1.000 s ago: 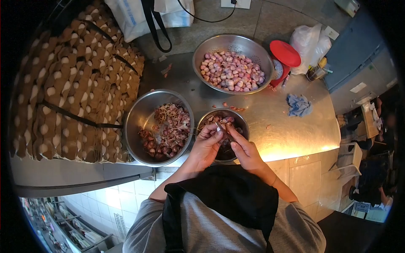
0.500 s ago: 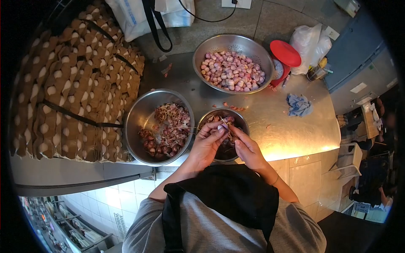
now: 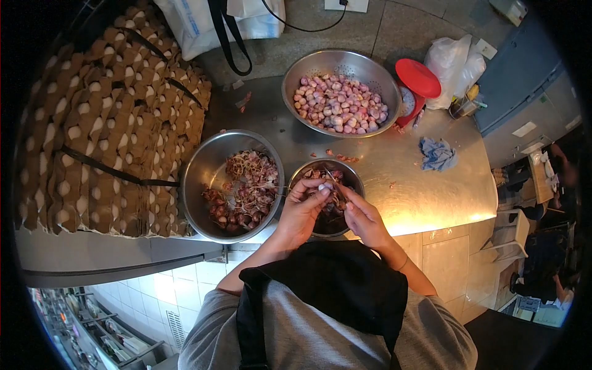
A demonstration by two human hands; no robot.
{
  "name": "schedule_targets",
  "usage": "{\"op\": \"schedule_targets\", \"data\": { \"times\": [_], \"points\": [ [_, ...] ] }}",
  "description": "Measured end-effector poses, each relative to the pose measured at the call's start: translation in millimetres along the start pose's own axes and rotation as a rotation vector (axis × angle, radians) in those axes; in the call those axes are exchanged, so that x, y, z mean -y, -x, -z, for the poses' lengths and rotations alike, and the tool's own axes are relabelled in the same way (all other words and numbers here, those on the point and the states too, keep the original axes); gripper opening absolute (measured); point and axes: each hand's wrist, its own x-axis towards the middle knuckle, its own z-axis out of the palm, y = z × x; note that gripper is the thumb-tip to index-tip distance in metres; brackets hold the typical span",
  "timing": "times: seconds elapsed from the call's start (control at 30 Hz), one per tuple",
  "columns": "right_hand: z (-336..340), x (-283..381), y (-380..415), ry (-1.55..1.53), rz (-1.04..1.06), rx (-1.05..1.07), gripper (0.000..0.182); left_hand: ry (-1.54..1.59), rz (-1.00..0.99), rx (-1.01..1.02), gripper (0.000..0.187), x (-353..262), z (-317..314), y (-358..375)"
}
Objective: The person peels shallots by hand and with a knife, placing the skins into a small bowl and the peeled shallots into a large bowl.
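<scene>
My left hand (image 3: 301, 209) pinches a small shallot (image 3: 324, 186) between thumb and fingers, above a small metal bowl (image 3: 356, 176) that holds reddish skins. On the other side of the bowl, my right hand (image 3: 366, 221) is closed around a small knife (image 3: 330, 176), whose thin blade points up and left near the shallot. Just left of my left hand stands a larger metal bowl (image 3: 200, 185) with unpeeled shallots (image 3: 237, 216), dry stems and roots. Behind my hands is a metal colander (image 3: 377, 73) filled with pinkish peeled shallots (image 3: 339, 102).
Stacked egg trays (image 3: 111, 135) bound with black straps rise at the left. A red kitchen scale (image 3: 419, 80), plastic bags (image 3: 447, 61) and a crumpled blue cloth (image 3: 438, 154) are on the steel table (image 3: 419, 194) at the right. Scraps of skin lie near the colander.
The knife blade has swung up and away from the shallot, so more of it shows. My right hand has shifted slightly; the bowls have stayed in place.
</scene>
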Motion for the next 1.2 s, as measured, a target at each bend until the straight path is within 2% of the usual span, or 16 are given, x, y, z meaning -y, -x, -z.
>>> {"op": "schedule_targets", "data": {
  "times": [0.13,0.33,1.2],
  "points": [
    [-1.6,-1.2,-1.2,-0.078,-0.011,0.031,0.041,-0.006,0.004,-0.001,0.014,-0.9,-0.7,0.4],
    [-1.6,-4.6,-2.3,0.008,-0.001,-0.007,0.041,-0.012,-0.018,0.031,0.014,0.7,2.4,-0.1],
    [-1.9,-6.1,-1.5,-0.034,-0.001,-0.024,0.040,-0.045,-0.024,0.007,0.014,2.9,2.4,0.3]
  ]
}}
